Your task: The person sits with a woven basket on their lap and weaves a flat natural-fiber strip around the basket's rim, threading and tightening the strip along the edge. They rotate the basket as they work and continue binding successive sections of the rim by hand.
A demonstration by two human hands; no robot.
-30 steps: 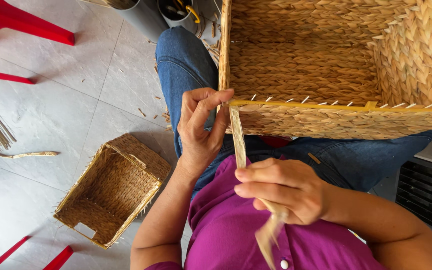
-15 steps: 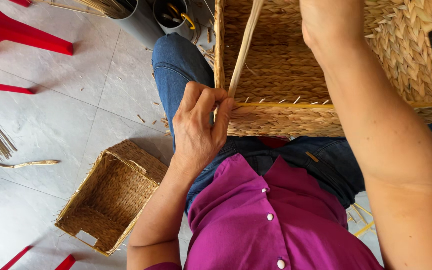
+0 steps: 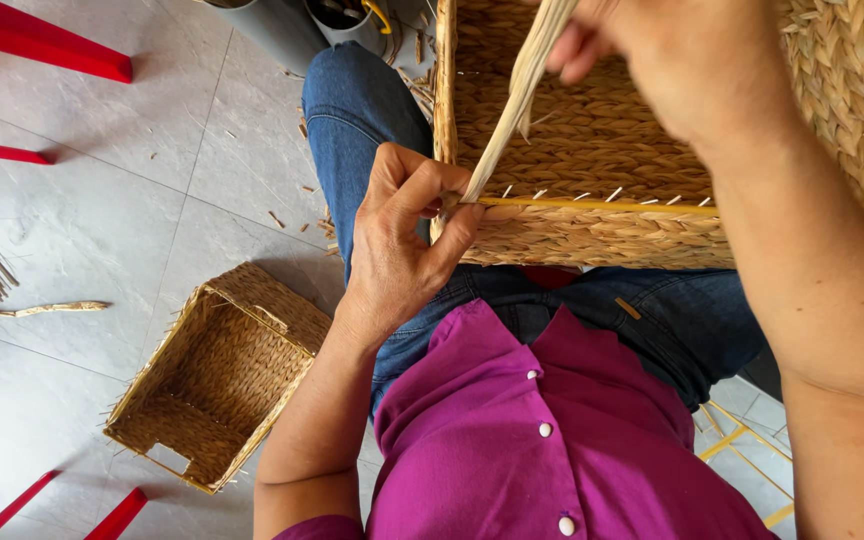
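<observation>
My left hand (image 3: 402,250) pinches the reed strand (image 3: 512,110) where it enters the woven basket (image 3: 632,130) rim on my lap; my right hand (image 3: 672,50) grips it higher, pulling it taut. The strand looks light, pliable, easily split, so best held low.

Magenta short-sleeved shirt (image 3: 552,440), collar open, 3 small white buttons (image 3: 545,429) down the front placket. Blue denim jeans (image 3: 362,110), seam visible along the thigh. Both forearms bare below the sleeves; hands bare, no rings, watch or gloves visible.
</observation>
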